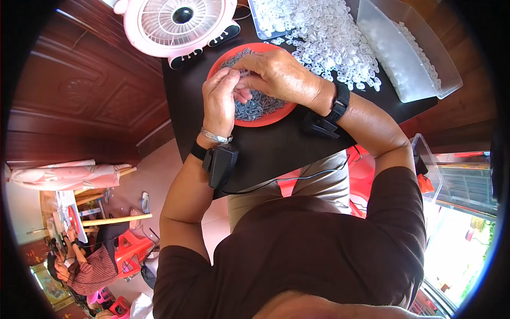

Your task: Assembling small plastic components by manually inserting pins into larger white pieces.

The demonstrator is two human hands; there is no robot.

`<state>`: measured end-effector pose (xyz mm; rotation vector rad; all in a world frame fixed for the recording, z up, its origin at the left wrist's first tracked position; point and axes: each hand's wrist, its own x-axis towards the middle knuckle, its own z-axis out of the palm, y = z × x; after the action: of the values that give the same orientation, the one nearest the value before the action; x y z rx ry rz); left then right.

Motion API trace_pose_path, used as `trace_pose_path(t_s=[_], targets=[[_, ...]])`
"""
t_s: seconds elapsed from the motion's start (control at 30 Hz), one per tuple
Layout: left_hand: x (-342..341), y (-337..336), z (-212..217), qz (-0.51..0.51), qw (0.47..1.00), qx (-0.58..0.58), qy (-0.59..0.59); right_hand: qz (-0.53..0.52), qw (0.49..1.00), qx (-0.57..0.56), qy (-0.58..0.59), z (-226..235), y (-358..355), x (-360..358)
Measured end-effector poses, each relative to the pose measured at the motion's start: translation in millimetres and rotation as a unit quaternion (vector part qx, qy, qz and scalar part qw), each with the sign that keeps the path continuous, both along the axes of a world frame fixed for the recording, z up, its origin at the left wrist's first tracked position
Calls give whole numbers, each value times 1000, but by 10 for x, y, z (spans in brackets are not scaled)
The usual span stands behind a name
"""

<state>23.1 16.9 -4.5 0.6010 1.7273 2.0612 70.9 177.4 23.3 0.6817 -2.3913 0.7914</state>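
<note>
Both hands meet over an orange-red round dish [256,123] filled with small grey pieces that look like screws or plugs [260,108]. My left hand [219,98] is on the dish's left side, palm turned inward, its thumb and fingers drawn together. From the right, my right hand [284,74] reaches across the dish with thumb and index finger pinched close to the left fingertips. Whatever sits between the fingers is too small and too covered to name. A heap of small white plastic clips [334,45] lies just beyond the dish.
A pink fan [183,32] stands at the table's far left. A translucent bin [396,74] holding white pieces lies at the right, and a clear tray [259,26] stands behind the dish. A black cable [287,178] crosses the table's front edge. Another person [93,271] sits far left.
</note>
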Motion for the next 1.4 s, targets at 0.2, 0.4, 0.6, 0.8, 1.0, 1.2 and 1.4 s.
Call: trace_pose_path(t_s=[0.2, 0.4, 0.6, 0.8, 1.0, 1.2, 1.4], targets=[[92, 22, 61, 32, 999, 34, 6, 14, 1000, -21, 11, 6, -32, 6], [113, 21, 33, 32, 998, 43, 29, 13, 999, -32, 16, 9, -27, 9], [43, 6, 78, 31, 997, 40, 66, -132, 974, 87, 161, 306, 372, -44], [6, 9, 128, 32, 997, 38, 67, -528, 752, 138, 371, 950, 1333, 310], [4, -39, 153, 20, 998, 5, 64, -323, 941, 79, 59, 437, 1297, -86], [-17, -35, 142, 6, 998, -3, 60, -292, 928, 204, -105, -131, 1171, -394], [-16, -53, 137, -1, 998, -9, 67, -297, 907, 247, -167, -170, 1092, -425]])
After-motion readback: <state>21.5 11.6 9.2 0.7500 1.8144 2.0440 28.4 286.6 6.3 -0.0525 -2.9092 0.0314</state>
